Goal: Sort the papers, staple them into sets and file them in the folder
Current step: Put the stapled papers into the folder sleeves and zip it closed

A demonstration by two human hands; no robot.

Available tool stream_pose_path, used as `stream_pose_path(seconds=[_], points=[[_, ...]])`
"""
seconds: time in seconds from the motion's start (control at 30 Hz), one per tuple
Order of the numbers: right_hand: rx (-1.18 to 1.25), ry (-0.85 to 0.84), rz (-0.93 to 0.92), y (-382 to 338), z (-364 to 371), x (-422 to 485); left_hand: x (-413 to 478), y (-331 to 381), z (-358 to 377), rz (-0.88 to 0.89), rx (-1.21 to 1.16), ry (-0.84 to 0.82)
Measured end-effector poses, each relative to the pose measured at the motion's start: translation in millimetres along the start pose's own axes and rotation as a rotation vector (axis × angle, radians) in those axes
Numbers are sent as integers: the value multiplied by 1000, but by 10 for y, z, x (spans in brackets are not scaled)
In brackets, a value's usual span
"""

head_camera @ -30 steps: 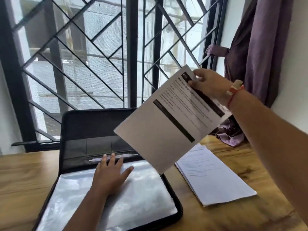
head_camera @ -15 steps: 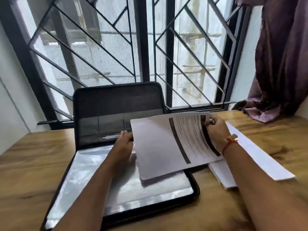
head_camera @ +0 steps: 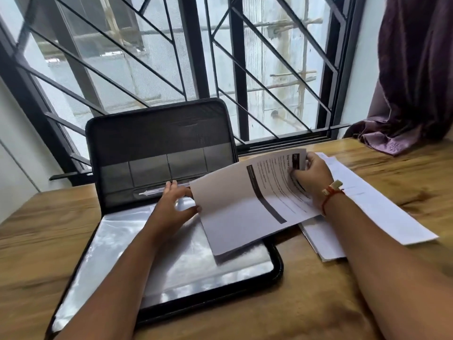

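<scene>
Papers (head_camera: 235, 217) angled over the open folder (head_camera: 159, 133): your right hand (head_camera: 311, 177) clamps their top edge with curled fingers, while your left hand (head_camera: 171, 207), fingers spread, touches their left edge.

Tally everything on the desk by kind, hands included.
folder: 1
held paper set: 1
paper pile on the table: 1
pen in the folder: 1
hands: 2 (left hand, right hand)
Total: 6
</scene>
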State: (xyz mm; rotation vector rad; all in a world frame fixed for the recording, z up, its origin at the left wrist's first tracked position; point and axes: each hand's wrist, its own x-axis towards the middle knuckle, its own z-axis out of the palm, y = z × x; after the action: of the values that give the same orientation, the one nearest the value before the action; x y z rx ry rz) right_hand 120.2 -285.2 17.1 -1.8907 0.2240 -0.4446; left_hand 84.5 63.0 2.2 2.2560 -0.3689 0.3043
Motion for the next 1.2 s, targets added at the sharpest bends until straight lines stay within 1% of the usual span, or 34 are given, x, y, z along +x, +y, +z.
stream_pose_path(seconds=[0.07, 0.1, 0.13, 0.2, 0.23, 0.3, 0.37, 0.4, 0.47, 0.53, 0.7, 0.77, 0.87, 0.93, 1.0, 1.03, 1.13, 1.2], points=[[-141, 2, -17, -28, 32, -15, -2, 25, -1, -10, 18, 5], [-218, 49, -55, -54, 43, -28, 1, 30, 2, -23, 22, 5], [-271, 118, -146, -76, 58, -40, 10, 10, 11, -27, 29, 8], [-349, 262, -426, -147, 96, -90, 13, 32, 12, -28, 39, 9], [-377, 279, -539, -193, 128, -131, 8, 48, 13, -26, 43, 8], [-431, 201, -712, -309, 236, -230, 6, 48, 16, -10, 54, 7], [-522, 48, -849, -425, 358, -390, 4, 42, 14, -19, 63, 2], [-566, -47, -879, -447, 417, -456, 5, 43, 13, -19, 66, 1], [-645, -218, -861, -469, 500, -557, -8, 63, 7, -21, 78, -7], [-697, -308, -796, -470, 530, -585, -16, 76, 0, -22, 87, -26], [-792, -339, -736, -505, 474, -599, -50, 124, -29, -62, 79, -88], [-770, -410, -693, -532, 439, -615, -45, 126, -29, -77, 76, -79], [-713, -529, -571, -524, 410, -593, -35, 115, -20, -94, 91, -73], [-817, -563, -542, -508, 399, -574, -38, 97, -10, -95, 98, -67], [-977, -577, -558, -502, 395, -550, -44, 65, -1, -77, 91, -51], [-1020, -594, -564, -511, 389, -539, -43, 53, 2, -68, 93, -45], [-988, -676, -530, -544, 360, -538, -25, -11, 21, -48, 157, -51], [-927, -721, -487, -574, 325, -553, -1, -27, 22, -45, 283, -77]])
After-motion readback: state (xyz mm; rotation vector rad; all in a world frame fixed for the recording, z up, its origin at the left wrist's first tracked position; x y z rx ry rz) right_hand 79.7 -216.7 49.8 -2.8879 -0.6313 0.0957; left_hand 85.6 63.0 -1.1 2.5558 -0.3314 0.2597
